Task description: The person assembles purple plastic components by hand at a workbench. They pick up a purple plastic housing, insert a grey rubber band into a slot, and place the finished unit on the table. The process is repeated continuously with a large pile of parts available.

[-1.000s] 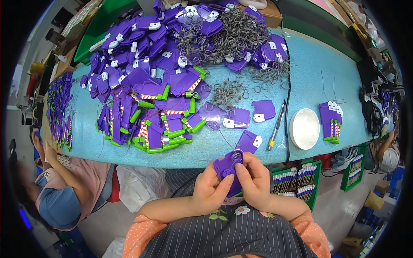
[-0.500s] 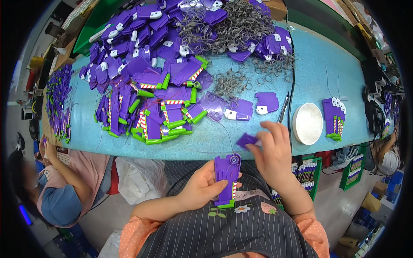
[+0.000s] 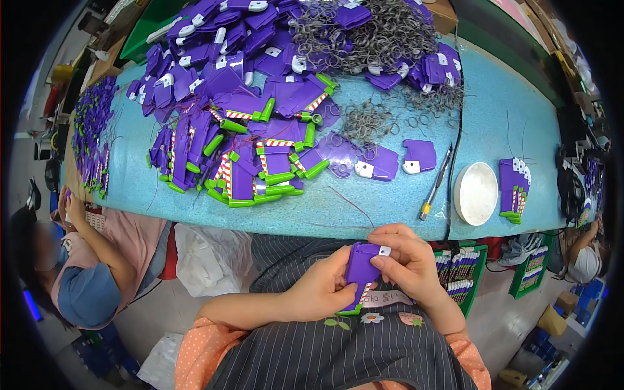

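Observation:
Just off the table's front edge, my left hand (image 3: 322,286) is closed around a purple plastic casing (image 3: 357,292) with a green end and a red-and-white striped edge. A flat purple cover (image 3: 361,262) with a white corner lies over its upper part. My right hand (image 3: 413,268) pinches that cover at the white corner, thumb on top. From the top of the casing a thin dark wire (image 3: 354,205) runs up onto the table. The casing's inside is hidden beneath the cover. Two similar covers, one of them a loose purple cover (image 3: 420,156), lie farther out.
Green-ended casings (image 3: 244,175) pile up left of centre, with purple covers (image 3: 224,32) behind. Wire spring rings (image 3: 390,39) heap at the back. A pen-like tool (image 3: 437,182), a white bowl (image 3: 476,194) and stacked finished-looking pieces (image 3: 515,188) sit right. Another person (image 3: 97,273) works at left.
My right hand has come down and left with the purple cover and laid it on the casing. My left hand has shifted slightly right. The casing's coiled spring is now covered.

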Available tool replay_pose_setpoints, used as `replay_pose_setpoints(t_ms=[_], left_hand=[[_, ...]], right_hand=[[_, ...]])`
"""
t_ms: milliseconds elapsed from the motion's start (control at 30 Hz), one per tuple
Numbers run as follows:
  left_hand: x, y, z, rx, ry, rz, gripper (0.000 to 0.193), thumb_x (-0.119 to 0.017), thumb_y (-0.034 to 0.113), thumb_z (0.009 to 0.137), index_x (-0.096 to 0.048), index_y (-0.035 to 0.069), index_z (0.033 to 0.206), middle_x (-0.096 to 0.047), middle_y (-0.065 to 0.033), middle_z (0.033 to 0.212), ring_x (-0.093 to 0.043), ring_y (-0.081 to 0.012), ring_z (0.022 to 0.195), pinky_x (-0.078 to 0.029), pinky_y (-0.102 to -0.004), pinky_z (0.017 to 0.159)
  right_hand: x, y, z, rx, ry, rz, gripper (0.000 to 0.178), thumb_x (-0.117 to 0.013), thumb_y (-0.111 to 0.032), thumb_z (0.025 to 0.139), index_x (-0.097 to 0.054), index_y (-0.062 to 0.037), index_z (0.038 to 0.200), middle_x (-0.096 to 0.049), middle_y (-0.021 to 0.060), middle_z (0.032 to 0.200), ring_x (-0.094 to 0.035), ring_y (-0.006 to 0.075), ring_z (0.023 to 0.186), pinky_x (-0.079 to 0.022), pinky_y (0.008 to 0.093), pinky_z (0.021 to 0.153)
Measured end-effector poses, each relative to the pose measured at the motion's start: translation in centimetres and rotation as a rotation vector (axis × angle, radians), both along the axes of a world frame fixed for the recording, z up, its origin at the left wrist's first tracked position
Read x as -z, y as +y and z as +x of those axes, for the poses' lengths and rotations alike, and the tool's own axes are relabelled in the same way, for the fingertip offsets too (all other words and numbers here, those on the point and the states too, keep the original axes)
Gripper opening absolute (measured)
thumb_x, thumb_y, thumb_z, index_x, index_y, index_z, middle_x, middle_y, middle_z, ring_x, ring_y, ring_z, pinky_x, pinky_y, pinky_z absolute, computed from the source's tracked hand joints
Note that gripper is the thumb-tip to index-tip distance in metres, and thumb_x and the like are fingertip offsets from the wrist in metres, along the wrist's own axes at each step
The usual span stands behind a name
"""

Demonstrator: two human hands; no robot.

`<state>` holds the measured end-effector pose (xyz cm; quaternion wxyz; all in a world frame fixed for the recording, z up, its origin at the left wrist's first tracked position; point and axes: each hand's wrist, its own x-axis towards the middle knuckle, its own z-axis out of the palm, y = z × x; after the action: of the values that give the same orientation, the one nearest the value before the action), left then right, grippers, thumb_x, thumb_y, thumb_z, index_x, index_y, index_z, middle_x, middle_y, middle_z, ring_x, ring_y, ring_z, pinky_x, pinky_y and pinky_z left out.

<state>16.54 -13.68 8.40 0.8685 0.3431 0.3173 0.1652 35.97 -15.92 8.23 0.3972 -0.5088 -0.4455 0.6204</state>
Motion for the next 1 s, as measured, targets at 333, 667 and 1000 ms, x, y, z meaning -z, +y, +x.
replay_pose_setpoints(t_ms=[333, 667, 1000], left_hand=[[-0.3, 1.6, 0.0, 0.167, 0.147, 0.291, 0.034, -0.044, 0.014, 0.096, -0.037, -0.001, 0.126, -0.058, -0.0095, 0.105, -0.058, -0.0114, 0.094, -0.048, -0.0249, 0.078], [-0.7, 0.9, 0.8, 0.057, 0.081, 0.529, 0.023, -0.044, 0.014, 0.095, -0.043, -0.001, 0.113, -0.065, -0.0129, 0.084, -0.065, -0.0199, 0.071, -0.049, -0.0294, 0.061], [-0.1, 2.3, 0.0, 0.129, 0.087, 0.511, 0.023, -0.053, 0.013, 0.091, -0.049, -0.001, 0.109, -0.063, -0.013, 0.091, -0.062, -0.0166, 0.081, -0.048, -0.03, 0.068]], right_hand=[[-1.2, 0.1, -0.6, 0.055, -0.159, 0.133, 0.031, -0.063, 0.001, 0.081, -0.057, 0.0023, 0.111, -0.052, 0.0125, 0.11, -0.054, 0.0041, 0.058, -0.044, 0.0179, 0.048], [0.0, -1.6, -0.6, 0.368, 0.663, -0.27, 0.03, -0.067, -0.001, 0.077, -0.05, -0.0045, 0.101, -0.049, 0.0048, 0.096, -0.052, 0.0108, 0.085, -0.044, 0.0241, 0.071], [-0.8, -0.7, -0.3, 0.098, -0.079, 0.241, 0.017, -0.069, -0.005, 0.077, -0.053, -0.0025, 0.081, -0.051, 0.0058, 0.08, -0.049, 0.0138, 0.066, -0.04, 0.0269, 0.059]])
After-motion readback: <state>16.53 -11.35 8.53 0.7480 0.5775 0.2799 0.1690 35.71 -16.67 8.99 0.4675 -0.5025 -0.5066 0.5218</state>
